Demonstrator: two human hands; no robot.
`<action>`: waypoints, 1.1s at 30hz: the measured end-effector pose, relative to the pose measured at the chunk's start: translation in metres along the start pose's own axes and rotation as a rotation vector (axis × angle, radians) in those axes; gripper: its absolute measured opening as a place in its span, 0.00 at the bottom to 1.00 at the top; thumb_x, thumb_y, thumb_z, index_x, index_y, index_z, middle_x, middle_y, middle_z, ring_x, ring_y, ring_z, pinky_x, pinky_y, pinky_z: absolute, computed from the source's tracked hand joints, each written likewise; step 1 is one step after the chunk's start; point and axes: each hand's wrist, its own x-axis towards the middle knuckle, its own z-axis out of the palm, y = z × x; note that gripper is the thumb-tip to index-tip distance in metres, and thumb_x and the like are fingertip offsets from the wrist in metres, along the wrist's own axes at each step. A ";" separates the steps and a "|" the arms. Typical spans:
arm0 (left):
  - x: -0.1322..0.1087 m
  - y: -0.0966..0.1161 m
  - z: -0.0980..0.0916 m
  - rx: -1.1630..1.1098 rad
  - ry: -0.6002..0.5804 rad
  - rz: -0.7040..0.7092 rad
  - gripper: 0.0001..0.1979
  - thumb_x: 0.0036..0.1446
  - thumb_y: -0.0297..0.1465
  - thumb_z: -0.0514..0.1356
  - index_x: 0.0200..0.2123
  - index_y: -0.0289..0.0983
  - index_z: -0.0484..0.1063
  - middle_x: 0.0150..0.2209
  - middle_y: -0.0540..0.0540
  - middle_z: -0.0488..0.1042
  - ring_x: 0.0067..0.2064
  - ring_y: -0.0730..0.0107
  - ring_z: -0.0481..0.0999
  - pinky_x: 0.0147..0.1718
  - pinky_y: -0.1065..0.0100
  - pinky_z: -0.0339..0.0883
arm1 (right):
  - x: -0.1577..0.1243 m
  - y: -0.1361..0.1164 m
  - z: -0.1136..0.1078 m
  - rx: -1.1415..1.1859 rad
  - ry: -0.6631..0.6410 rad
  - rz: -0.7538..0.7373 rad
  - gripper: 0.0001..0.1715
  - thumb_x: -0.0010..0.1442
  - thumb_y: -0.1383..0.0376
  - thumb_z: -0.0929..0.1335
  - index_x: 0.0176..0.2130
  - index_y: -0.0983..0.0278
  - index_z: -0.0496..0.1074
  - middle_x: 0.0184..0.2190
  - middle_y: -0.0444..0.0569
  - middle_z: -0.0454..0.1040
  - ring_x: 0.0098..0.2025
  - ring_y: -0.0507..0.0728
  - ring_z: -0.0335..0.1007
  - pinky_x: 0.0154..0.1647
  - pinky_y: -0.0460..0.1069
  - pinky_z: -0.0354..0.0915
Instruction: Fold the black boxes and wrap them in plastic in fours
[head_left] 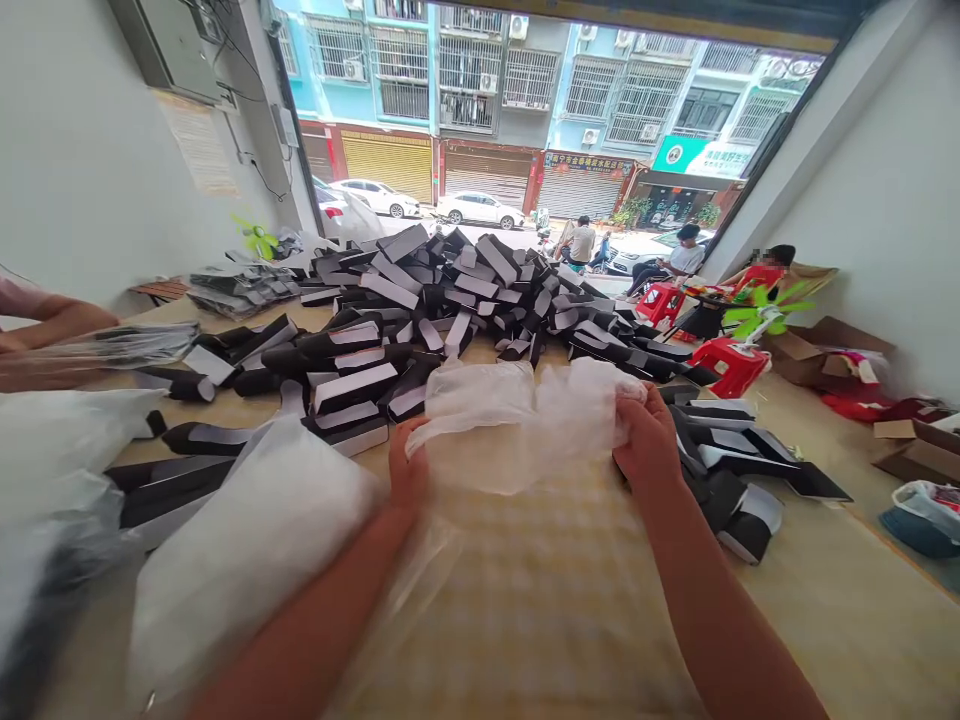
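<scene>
A thin clear plastic bag (510, 430) is stretched between my two hands above the table's near middle. My left hand (409, 462) pinches its left edge, and my right hand (649, 435) grips the bunched right end. Beneath the bag the yellowish tabletop (540, 600) shows through. Just beyond it rises a big heap of black and white folded pieces (457, 290), whose exact kind I cannot make out. A stack of clear plastic bags (247, 540) lies beside my left forearm, and more of the black and white pieces (739, 460) lie right of my right hand.
At the left edge another person's arm (60, 315) is beside some clear plastic (142, 345). Further right are a green fan (765, 315), red plastic stools (727, 368) and cardboard boxes (832, 345). People sit near the open front, with parked cars (480, 208) outside.
</scene>
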 end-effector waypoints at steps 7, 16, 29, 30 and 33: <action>0.007 -0.009 -0.001 -0.201 0.250 -0.121 0.13 0.54 0.33 0.52 0.42 0.38 0.69 0.35 0.46 0.75 0.35 0.65 0.76 0.34 0.66 0.69 | 0.010 0.060 -0.034 -0.570 -0.067 0.292 0.31 0.43 0.63 0.72 0.49 0.60 0.70 0.36 0.44 0.77 0.34 0.56 0.73 0.36 0.51 0.70; 0.004 -0.021 -0.001 -0.087 0.115 0.104 0.14 0.59 0.34 0.51 0.47 0.39 0.67 0.44 0.41 0.74 0.43 0.61 0.76 0.42 0.59 0.73 | -0.017 0.051 -0.023 -1.334 -0.428 -0.045 0.37 0.52 0.49 0.74 0.56 0.63 0.71 0.64 0.63 0.64 0.65 0.74 0.60 0.63 0.68 0.57; -0.020 0.022 -0.009 0.110 -0.567 0.694 0.30 0.65 0.53 0.46 0.56 0.38 0.69 0.52 0.35 0.71 0.53 0.53 0.74 0.50 0.55 0.70 | -0.043 0.091 0.083 -0.784 -0.642 0.134 0.63 0.47 0.53 0.75 0.72 0.64 0.46 0.63 0.61 0.65 0.63 0.70 0.63 0.60 0.64 0.64; -0.020 0.022 -0.009 0.150 -0.523 0.671 0.32 0.65 0.55 0.44 0.55 0.37 0.69 0.50 0.35 0.72 0.50 0.54 0.75 0.47 0.56 0.71 | -0.039 0.094 0.082 -0.734 -0.622 0.177 0.58 0.49 0.57 0.73 0.71 0.65 0.49 0.56 0.59 0.72 0.54 0.68 0.72 0.53 0.62 0.70; -0.018 0.025 -0.010 0.394 -0.387 0.486 0.37 0.64 0.58 0.37 0.48 0.37 0.72 0.38 0.41 0.74 0.38 0.60 0.75 0.37 0.61 0.69 | -0.028 0.096 0.074 -0.535 -0.480 0.338 0.47 0.50 0.62 0.65 0.68 0.63 0.57 0.37 0.49 0.80 0.30 0.57 0.74 0.30 0.51 0.71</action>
